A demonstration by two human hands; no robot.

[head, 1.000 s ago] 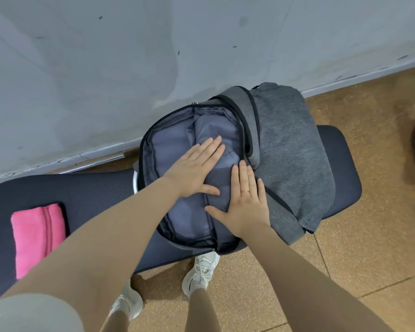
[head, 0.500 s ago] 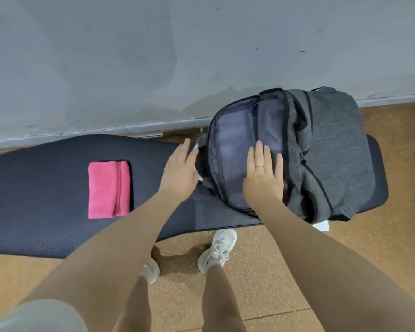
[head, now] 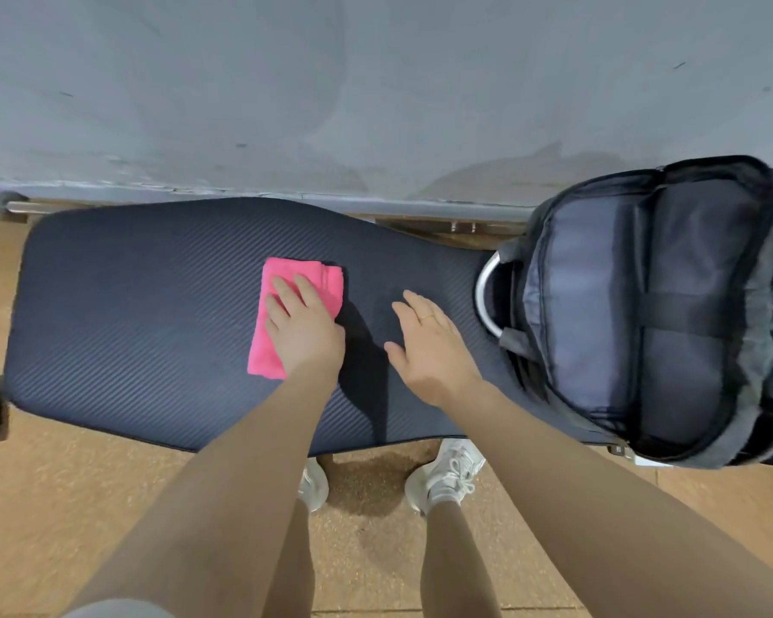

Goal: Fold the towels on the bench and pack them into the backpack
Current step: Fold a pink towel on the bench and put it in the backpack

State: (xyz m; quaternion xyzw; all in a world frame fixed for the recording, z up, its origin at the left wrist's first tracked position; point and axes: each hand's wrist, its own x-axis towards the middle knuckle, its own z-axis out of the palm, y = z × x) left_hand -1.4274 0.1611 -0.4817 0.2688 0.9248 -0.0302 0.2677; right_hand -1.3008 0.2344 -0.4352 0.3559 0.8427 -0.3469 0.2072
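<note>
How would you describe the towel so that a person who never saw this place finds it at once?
Look at the long dark bench along the grey wall. Near its middle, left of the open backpack, lies a small folded towel under the left hand. It is the only bright pink thing there.

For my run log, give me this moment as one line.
left hand: flat on folded pink towel | right hand: open over bench | backpack: unzipped, on bench's right end
</note>
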